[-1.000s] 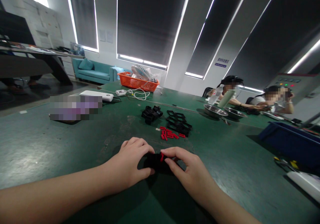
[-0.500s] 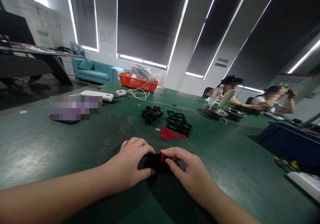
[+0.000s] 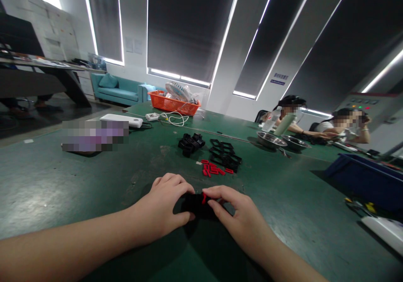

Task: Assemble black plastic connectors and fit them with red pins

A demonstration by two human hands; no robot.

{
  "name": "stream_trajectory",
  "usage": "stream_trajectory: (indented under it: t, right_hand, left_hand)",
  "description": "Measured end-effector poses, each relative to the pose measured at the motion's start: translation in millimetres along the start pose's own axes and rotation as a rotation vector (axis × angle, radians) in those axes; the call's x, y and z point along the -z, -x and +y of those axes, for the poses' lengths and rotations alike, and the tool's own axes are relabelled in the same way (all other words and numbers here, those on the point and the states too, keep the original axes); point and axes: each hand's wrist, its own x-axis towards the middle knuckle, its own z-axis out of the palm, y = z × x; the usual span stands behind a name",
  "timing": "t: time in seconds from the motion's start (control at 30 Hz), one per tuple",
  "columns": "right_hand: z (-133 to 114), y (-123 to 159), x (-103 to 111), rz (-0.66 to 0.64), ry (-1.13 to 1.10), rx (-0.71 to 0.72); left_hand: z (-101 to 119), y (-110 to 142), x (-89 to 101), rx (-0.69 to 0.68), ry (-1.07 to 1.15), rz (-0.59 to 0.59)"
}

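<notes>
Black part (image 3: pixel 195 202): your L hand (image 3: pixel 165 202) half-open at edges, hold unclear; R hand (image 3: pixel 237 208) pinches red pc. (image 3: pixel 204 198); tabletop (image 3: pixel 292 198) room outboard.

"What is laid behind the red rectangular plastic loops (image 3: pixel 205 168)?"
"Thin black angular plastic frames (image 3: pixel 233 162); to their left, chunky black plastic blocks (image 3: pixel 190 143) are heaped on the flat green table (image 3: pixel 283 206)."

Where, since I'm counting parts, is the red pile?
Head view, just right of centre: the red pile lies between the black frames and right hand.
</notes>
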Motion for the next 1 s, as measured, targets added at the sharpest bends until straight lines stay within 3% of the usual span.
stream_trajectory:
  t: [1.0]
  right_hand:
    - [-1.6,-0.1,0.4,0.003,0.008,-0.009]
  left_hand:
    - [-0.2,0.7,-0.2,-0.001,-0.017,0.007]
